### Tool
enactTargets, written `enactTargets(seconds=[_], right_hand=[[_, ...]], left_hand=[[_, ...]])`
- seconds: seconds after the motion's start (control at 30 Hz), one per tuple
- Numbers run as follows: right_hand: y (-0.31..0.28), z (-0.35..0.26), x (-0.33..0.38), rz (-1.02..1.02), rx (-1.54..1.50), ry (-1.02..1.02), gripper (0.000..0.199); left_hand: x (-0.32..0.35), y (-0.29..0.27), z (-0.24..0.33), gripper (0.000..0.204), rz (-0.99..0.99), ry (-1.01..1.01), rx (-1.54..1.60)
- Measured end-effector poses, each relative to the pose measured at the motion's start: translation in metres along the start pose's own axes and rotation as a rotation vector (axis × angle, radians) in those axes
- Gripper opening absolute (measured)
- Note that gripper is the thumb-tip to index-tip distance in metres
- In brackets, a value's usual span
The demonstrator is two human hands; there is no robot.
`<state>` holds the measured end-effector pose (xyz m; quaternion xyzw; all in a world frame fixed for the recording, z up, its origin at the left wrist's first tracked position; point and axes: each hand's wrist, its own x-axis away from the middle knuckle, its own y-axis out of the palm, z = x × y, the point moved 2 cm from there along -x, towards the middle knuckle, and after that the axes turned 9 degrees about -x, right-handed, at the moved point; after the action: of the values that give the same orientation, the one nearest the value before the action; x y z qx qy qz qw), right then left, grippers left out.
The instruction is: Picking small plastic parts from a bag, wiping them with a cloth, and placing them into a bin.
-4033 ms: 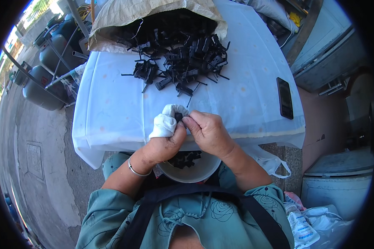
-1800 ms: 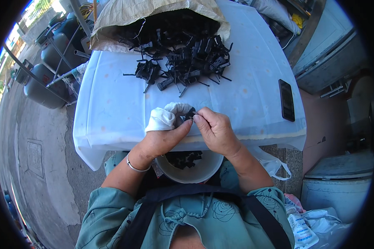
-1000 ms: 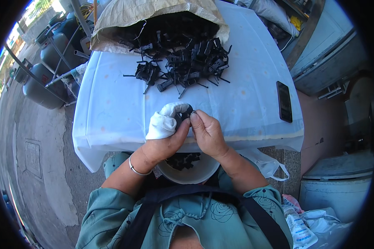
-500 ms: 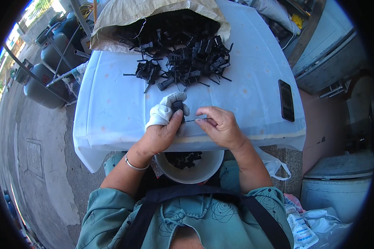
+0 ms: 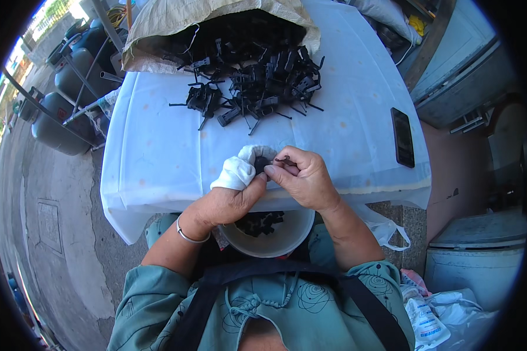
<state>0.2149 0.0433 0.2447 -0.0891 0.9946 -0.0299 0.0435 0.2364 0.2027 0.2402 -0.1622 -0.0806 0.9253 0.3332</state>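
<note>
So we've got both hands working up close together, just over the near edge of the table [image 5: 152,169]. Our left hand [image 5: 234,199] has white cloth [image 5: 235,173] over the fingers and a bare thumb, and it's clamped on a small black part [image 5: 262,164]. Our right hand [image 5: 309,180] is curled in, with a thin dark piece [image 5: 286,160] pinched in its fingers. Its thumb tip is right by the black part, but we can't tell if it's actually touching. The black part sits between the two hands, above the white tablecloth.

Farther back we see a messy heap of black clips [image 5: 269,88] with thin prongs sticking out, spilling from the mouth of a cream woven sack [image 5: 149,35]. Below our wrists, under the table edge, there's a pale bowl [image 5: 275,251] with more small black pieces [image 5: 264,224] in it. A dark phone [image 5: 402,137] lies near the right edge of the table, and there's a silvery bracelet [image 5: 187,235] on our left wrist.
</note>
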Motion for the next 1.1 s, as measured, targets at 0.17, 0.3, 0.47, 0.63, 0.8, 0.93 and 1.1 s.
enactTargets(seconds=[0.17, 0.3, 0.47, 0.63, 0.8, 0.93, 1.1], right_hand=[[-0.002, -0.001, 0.001, -0.059, 0.066, -0.095, 0.019], [0.003, -0.002, -0.001, -0.067, 0.208, -0.181, 0.021], [0.005, 0.004, -0.003, -0.081, 0.245, -0.102, 0.022], [0.013, 0.013, -0.004, -0.059, 0.153, -0.069, 0.025], [-0.01, 0.005, -0.012, -0.184, 0.06, -0.038, 0.022], [-0.03, 0.002, -0.04, 0.29, 0.43, -0.369, 0.02], [-0.037, 0.002, -0.085, 0.2, 0.863, -0.345, 0.033]], left_hand=[[0.0, -0.007, -0.012, 0.026, 0.018, -0.234, 0.316], [0.0, -0.004, -0.011, 0.023, 0.049, -0.165, 0.195], [-0.001, -0.002, -0.01, 0.018, 0.096, -0.002, -0.024], [0.003, -0.003, -0.008, 0.018, 0.137, 0.021, -0.178], [0.011, -0.005, 0.006, 0.026, 0.236, -0.038, 0.02], [0.003, -0.012, 0.01, 0.031, -0.13, 0.058, -0.199], [-0.002, -0.016, 0.001, 0.023, -0.013, 0.072, -0.24]])
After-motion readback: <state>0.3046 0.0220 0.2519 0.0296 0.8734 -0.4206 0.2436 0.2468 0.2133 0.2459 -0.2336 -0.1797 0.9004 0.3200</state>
